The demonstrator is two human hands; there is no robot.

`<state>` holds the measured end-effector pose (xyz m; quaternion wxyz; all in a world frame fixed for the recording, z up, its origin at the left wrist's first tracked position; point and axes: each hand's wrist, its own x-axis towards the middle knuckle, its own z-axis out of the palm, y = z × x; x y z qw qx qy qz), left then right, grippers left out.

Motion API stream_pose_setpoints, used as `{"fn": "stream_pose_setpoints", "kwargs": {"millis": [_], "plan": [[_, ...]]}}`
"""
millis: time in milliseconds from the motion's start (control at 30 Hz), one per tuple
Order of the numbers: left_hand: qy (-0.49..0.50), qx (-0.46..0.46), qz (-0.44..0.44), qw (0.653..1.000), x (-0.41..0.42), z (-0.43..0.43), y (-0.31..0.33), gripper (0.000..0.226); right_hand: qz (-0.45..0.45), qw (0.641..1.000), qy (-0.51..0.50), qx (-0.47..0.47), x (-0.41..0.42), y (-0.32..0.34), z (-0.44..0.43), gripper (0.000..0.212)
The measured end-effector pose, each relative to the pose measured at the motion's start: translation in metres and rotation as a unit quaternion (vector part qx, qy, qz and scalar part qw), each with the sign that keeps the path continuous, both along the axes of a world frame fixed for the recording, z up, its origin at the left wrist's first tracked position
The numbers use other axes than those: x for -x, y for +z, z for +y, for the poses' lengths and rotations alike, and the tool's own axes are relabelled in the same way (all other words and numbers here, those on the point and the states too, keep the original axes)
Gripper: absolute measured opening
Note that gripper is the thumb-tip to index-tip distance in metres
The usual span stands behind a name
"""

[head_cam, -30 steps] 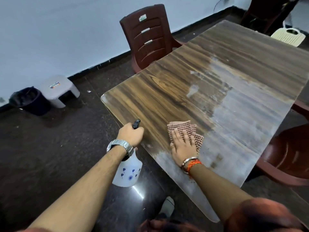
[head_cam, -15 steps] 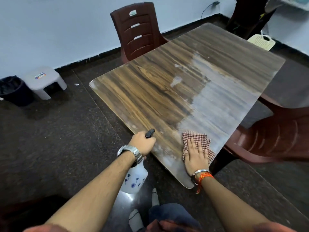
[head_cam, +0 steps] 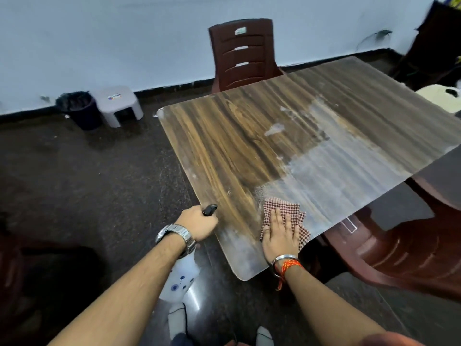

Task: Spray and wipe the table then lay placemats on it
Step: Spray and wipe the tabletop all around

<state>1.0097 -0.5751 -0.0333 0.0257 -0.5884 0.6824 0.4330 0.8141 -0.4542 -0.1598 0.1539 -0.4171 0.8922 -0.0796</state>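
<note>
One table (head_cam: 224, 151), one cloth (head_cam: 279, 208), one spray bottle (head_cam: 180, 278). The right hand (head_cam: 282, 233) lies flat, fingers spread, on the cloth. The left hand (head_cam: 198, 223) is wrapped tight around the bottle's neck.

right hand (head_cam: 280, 233) flat on cloth (head_cam: 282, 208), table (head_cam: 224, 151)

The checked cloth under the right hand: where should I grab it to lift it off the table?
Probably the far edge of the checked cloth, pinched from above. It lies flat near the table corner; the right hand covers its near part, leaving that crumpled edge exposed.
</note>
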Motion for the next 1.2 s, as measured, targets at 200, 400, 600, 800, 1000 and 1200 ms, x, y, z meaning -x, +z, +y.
{"fn": "stream_pose_setpoints", "kwargs": {"millis": [200,400,600,800,1000,1200], "plan": [[0.145,0.005,-0.004,0.989,-0.009,0.058,-0.006,0.016,0.021,0.955,0.293,0.043,-0.037,-0.002,-0.003,0.061],[0.175,0.002,-0.029,0.984,-0.011,0.079,-0.020,0.018,0.054,0.885,0.459,0.045,-0.055,-0.007,-0.008,0.054],[0.226,0.012,-0.012,0.974,-0.010,0.062,-0.018,0.019,0.033,0.895,0.443,0.031,-0.061,-0.008,-0.057,0.054],[0.248,0.007,-0.001,0.969,-0.011,0.029,-0.024,0.019,0.029,0.905,0.424,0.029,-0.066,-0.008,-0.123,0.058],[0.258,0.012,0.000,0.966,-0.004,-0.005,-0.032,0.017,0.022,0.909,0.416,0.031,-0.069,-0.008,-0.183,0.057],[0.328,-0.006,0.023,0.944,0.012,-0.026,-0.044,0.015,0.022,0.905,0.422,0.039,-0.067,-0.009,-0.241,0.059]]}}
